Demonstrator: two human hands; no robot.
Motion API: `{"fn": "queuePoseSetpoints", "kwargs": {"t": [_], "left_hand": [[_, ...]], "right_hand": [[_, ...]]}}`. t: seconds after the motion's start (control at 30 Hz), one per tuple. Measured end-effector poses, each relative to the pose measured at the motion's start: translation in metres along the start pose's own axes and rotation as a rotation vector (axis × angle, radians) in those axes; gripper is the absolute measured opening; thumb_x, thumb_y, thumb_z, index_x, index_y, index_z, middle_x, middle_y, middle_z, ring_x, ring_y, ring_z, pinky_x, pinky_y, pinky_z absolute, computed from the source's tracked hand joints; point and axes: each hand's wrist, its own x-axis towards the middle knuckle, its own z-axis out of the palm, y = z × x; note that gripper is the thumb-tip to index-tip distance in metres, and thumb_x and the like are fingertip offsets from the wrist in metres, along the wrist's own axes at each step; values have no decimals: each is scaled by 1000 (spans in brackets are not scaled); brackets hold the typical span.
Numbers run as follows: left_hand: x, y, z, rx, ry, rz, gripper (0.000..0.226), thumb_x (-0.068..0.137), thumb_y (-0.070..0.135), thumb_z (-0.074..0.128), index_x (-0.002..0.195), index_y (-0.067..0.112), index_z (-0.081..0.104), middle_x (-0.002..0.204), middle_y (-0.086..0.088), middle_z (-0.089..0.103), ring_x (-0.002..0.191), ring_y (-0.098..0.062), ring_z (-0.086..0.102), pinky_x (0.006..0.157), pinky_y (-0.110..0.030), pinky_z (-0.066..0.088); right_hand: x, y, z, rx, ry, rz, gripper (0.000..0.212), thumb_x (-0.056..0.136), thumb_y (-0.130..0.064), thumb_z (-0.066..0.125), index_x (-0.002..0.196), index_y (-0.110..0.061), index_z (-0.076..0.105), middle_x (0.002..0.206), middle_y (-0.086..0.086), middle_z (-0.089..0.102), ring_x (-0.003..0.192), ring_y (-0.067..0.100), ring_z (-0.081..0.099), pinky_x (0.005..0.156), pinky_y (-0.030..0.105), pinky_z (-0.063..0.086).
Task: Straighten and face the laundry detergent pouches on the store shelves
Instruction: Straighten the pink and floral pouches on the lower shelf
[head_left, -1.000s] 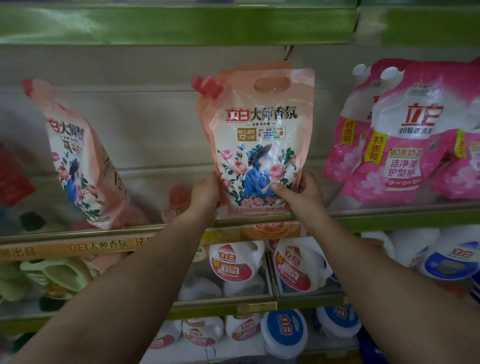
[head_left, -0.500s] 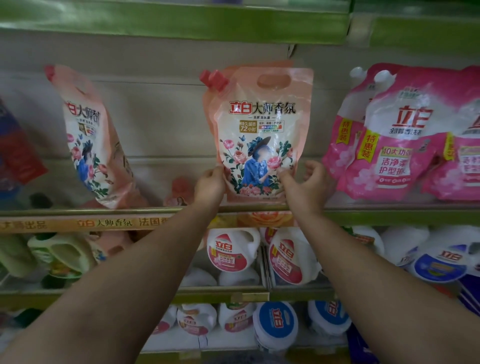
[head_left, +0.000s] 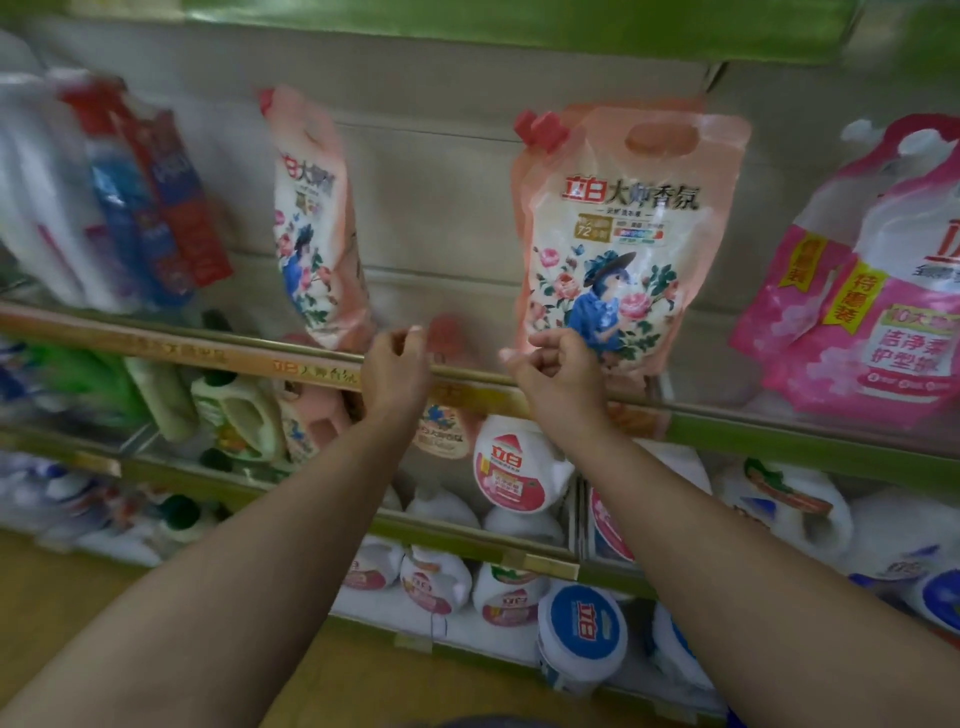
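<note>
Dim, soft, even light; motion blur smears the left side, and wide-angle distortion bends the edges.

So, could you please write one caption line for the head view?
Both hands, fingers curled, hover just below a front-facing peach pouch; another pouch leans sideways.
</note>
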Motion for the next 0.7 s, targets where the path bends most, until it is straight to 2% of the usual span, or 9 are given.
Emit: {"fn": "queuePoseSetpoints", "kwargs": {"t": [0.1,0.23,0.27,0.33,0.43,0.53,0.57,0.63,0.7], "left_hand": [[17,-5,-27,-9,85,-13,14,94,30,49,97,20,58,88,1,59,91,-22,56,78,-31,42],[53,-11,-62,-2,166,-28,23,91,31,52,108,18,58,113,-6,60,101,-22,57,92,-38,47],[63,-13,-70,0,167,-34,27,91,32,52,113,17,57,115,-7,59,100,-22,57,89,-40,49],[81,-15,-83,4,155,-28,32,92,33,51,119,17,55,117,-7,57,95,-18,57,76,-32,48],[110,-16,-96,34,118,-8,41,94,36,48,130,15,50,127,-9,53,105,-21,54,87,-34,46],[138,-12,-103,55,56,13,49,97,39,45,142,19,40,139,-9,46,110,-20,50,84,-30,43],[147,-10,-104,52,35,13,51,97,40,44,144,21,37,142,-9,44,117,-22,48,89,-32,42],[163,-7,-107,29,-13,7,55,98,43,44,148,24,32,148,-8,39,130,-26,42,105,-42,36],[175,-5,-109,1,-74,-7,57,99,44,42,150,26,27,152,-8,35,135,-29,38,108,-45,31]], "right_hand": [[2,-10,25,9,-66,-7,31,79,-28,73,99,-20,51,74,-7,54,65,4,50,70,26,46],[12,-23,64,1,-113,2,39,75,-33,76,102,-23,49,81,-9,53,69,2,50,74,26,47],[15,-26,75,-3,-118,9,42,75,-34,77,104,-22,49,84,-9,53,71,2,51,75,26,48],[22,-31,99,-11,-132,29,53,73,-39,77,114,-17,51,95,-5,56,82,8,56,82,29,50],[34,-39,134,-68,-165,46,69,70,-51,74,126,-19,48,119,1,57,105,18,56,92,37,48],[46,-51,162,-85,-183,37,73,71,-54,71,132,-23,44,131,-1,53,113,17,52,91,33,45],[50,-54,169,-65,-179,32,68,72,-53,71,130,-26,45,128,-4,54,108,12,54,87,30,46],[55,-63,182,-43,-173,11,49,73,-51,72,114,-36,48,104,-20,56,85,-8,54,69,17,45],[60,-68,193,-29,-181,20,42,75,-48,71,108,-38,48,89,-25,54,76,-12,53,61,14,43]]}}
